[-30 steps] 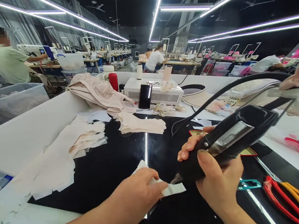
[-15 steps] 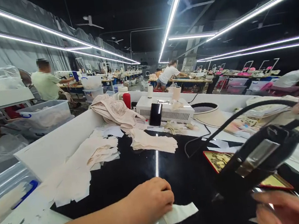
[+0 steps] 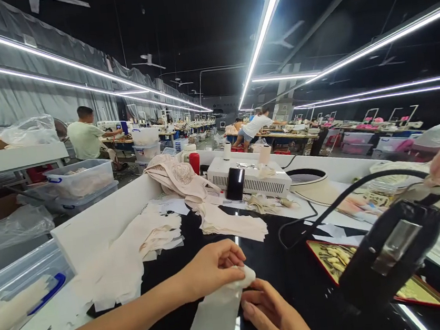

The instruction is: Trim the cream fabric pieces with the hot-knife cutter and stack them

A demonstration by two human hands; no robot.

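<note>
My left hand [image 3: 216,268] holds the far end of a long white fabric piece [image 3: 212,322] between thumb and bent fingers. The end is lifted and folded over, and the rest runs down toward me over the black tabletop [image 3: 290,263]. From the right, my right hand [image 3: 279,314] meets the same end, its fingers curled against the cloth edge; part of the grip is hidden. Farther right stands a black device [image 3: 392,251] with a metal plate and a thick cable. Beneath it is a red-rimmed tray [image 3: 325,267] of small pale pieces.
Stacked cream fabric pieces [image 3: 149,236] lie to the left and another stack [image 3: 232,224] ahead. Behind them are lace bras [image 3: 177,178], a phone [image 3: 235,183], a white vented box [image 3: 254,182] and a red thread cone [image 3: 195,163]. Co-workers work at tables beyond.
My right hand has come left from beside the black device to the fabric end. My left hand has raised that end off the tabletop. The view has tilted up slightly.
</note>
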